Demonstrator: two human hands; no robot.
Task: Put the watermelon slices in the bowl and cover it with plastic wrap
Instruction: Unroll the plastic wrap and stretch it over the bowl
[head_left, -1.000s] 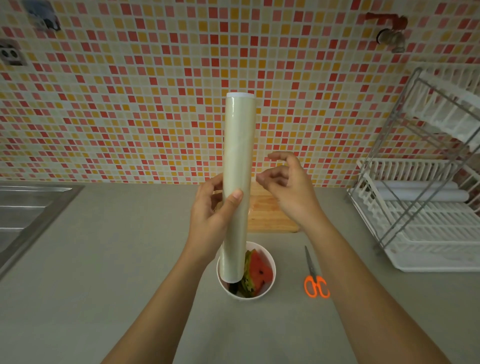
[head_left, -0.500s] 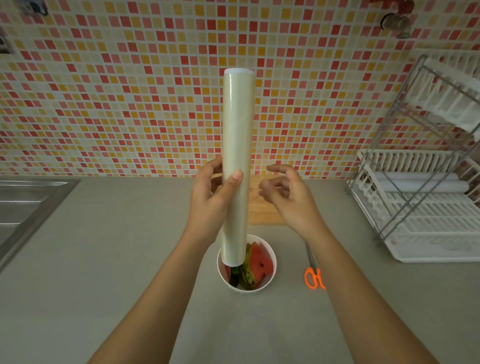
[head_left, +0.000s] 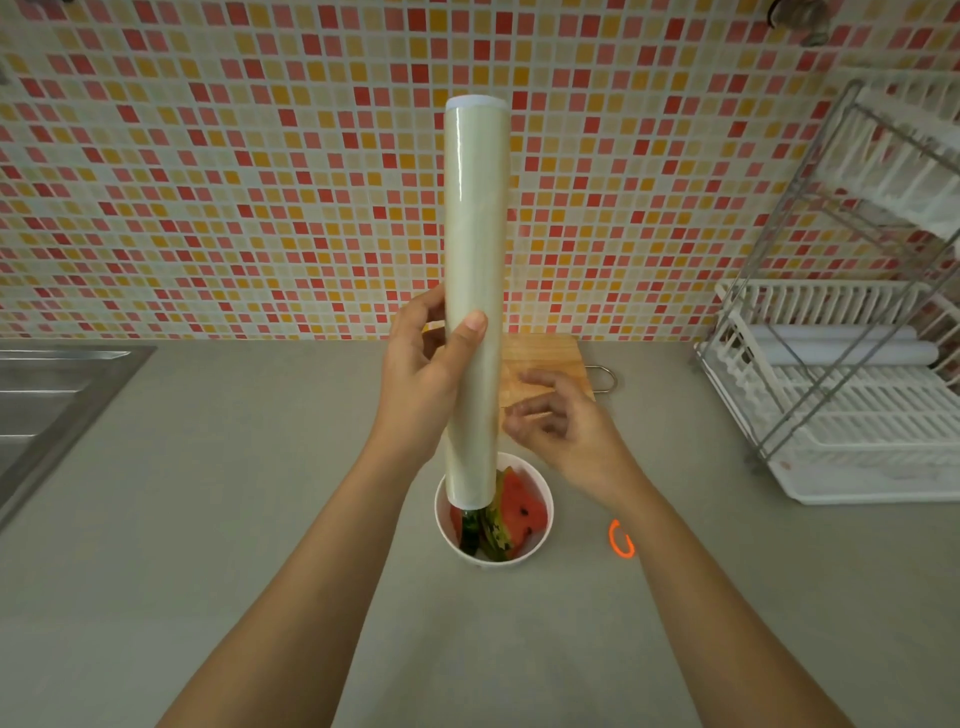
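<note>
My left hand (head_left: 421, 387) grips a long roll of plastic wrap (head_left: 475, 249) and holds it upright over the counter. The roll's lower end hangs just above a white bowl (head_left: 540, 491) that holds watermelon slices (head_left: 519, 512), red flesh with green rind. Part of the bowl is hidden behind the roll. My right hand (head_left: 563, 428) hovers just right of the roll's lower half, fingers loosely curled and apart, holding nothing; it looks slightly blurred.
A wooden cutting board (head_left: 550, 364) lies behind the hands by the tiled wall. Orange-handled scissors (head_left: 621, 540) lie right of the bowl, mostly hidden by my right forearm. A white dish rack (head_left: 841, 395) stands at the right, a steel sink (head_left: 47, 384) at the left.
My right hand has dropped lower beside the roll, from its middle toward its lower half. The roll stays upright in my left hand. My view has tilted slightly.
</note>
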